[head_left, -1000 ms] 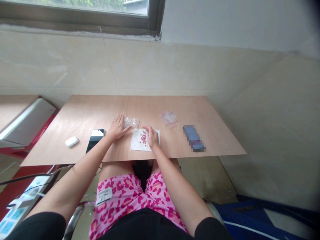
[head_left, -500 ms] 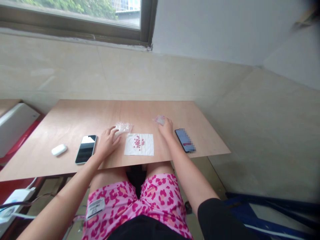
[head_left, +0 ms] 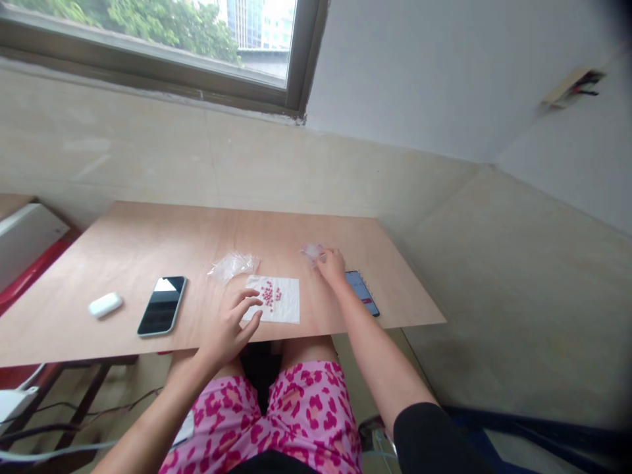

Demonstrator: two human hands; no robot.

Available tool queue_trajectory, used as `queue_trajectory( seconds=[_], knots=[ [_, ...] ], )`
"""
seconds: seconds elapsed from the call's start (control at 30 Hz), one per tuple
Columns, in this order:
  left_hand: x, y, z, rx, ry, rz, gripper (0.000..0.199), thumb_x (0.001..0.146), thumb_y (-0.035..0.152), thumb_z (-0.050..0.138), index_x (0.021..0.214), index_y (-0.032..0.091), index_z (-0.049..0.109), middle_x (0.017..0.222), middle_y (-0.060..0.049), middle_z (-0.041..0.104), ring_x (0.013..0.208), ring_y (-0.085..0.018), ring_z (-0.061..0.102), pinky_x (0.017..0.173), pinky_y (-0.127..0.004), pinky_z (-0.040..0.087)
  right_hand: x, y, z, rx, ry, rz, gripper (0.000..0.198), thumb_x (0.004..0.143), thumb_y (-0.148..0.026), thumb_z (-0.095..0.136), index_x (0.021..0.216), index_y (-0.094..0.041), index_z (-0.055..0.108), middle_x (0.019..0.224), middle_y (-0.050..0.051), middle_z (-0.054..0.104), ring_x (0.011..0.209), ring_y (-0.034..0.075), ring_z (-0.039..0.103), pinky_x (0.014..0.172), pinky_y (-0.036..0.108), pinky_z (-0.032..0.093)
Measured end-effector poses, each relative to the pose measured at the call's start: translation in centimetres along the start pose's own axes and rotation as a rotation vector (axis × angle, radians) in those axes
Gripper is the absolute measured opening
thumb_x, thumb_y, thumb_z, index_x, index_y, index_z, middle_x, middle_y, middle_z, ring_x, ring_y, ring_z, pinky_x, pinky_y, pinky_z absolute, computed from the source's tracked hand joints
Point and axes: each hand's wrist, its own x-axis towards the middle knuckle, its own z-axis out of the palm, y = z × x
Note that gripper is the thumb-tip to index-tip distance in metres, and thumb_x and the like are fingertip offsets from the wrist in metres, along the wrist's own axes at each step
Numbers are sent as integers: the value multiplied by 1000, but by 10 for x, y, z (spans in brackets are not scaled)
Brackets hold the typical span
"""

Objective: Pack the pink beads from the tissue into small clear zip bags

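Note:
My left hand [head_left: 234,329] hovers at the left edge of a white tissue-like sheet [head_left: 291,315], its fingers apart and holding nothing. Many small pink bead-like pieces [head_left: 269,296] lie loosely in the middle of that sheet, just right of my fingertips. Beyond the sheet, my right hand [head_left: 332,266] has thumb and fingers closed at the edge of a small clear plastic bag [head_left: 312,251] with a pinkish tint. What the bag contains is too small to make out. Crumpled clear plastic bags [head_left: 234,265] rest on the table behind my left hand.
On the wooden tabletop [head_left: 197,230], a dark-screened phone [head_left: 162,307] and a white earbud case [head_left: 105,305] lie to the left. Another phone [head_left: 363,293] is partly behind my right forearm. A wall and window [head_left: 148,33] stand beyond the table.
My left hand has moved right and toward me, from beside the crumpled bags to the sheet's left edge. My right hand stays at the small bag. The camera view has shifted slightly.

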Motion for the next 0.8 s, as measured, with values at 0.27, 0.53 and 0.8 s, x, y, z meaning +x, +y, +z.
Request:
queue_trajectory(
  seconds=[0.27, 0.53, 0.8],
  knots=[
    [-11, -9, 8, -193, -48, -137, 21, 105, 40, 52, 106, 25, 68, 108, -7, 71, 103, -25, 69, 91, -41, 56, -4, -32, -43, 235, -134, -110, 30, 99, -36, 54, 99, -17, 77, 96, 9, 77, 88, 22, 69, 82, 32, 52],
    [-13, 23, 18, -484, -148, -342, 42, 102, 53, 54, 80, 19, 64, 71, 0, 60, 67, -17, 55, 64, -28, 44, -106, -94, -72, 708, -710, -24, 39, 87, -53, 75, 74, -17, 68, 64, -1, 60, 56, 11, 50, 54, 24, 37],
    [-42, 52, 31, -779, -349, -408, 38, 96, 51, 68, 103, 14, 72, 89, -5, 70, 77, -18, 59, 69, -28, 45, -193, -129, -64, 979, -956, 212, 45, 75, -54, 89, 76, -17, 62, 64, -1, 65, 55, 12, 57, 52, 22, 41]
  ],
)
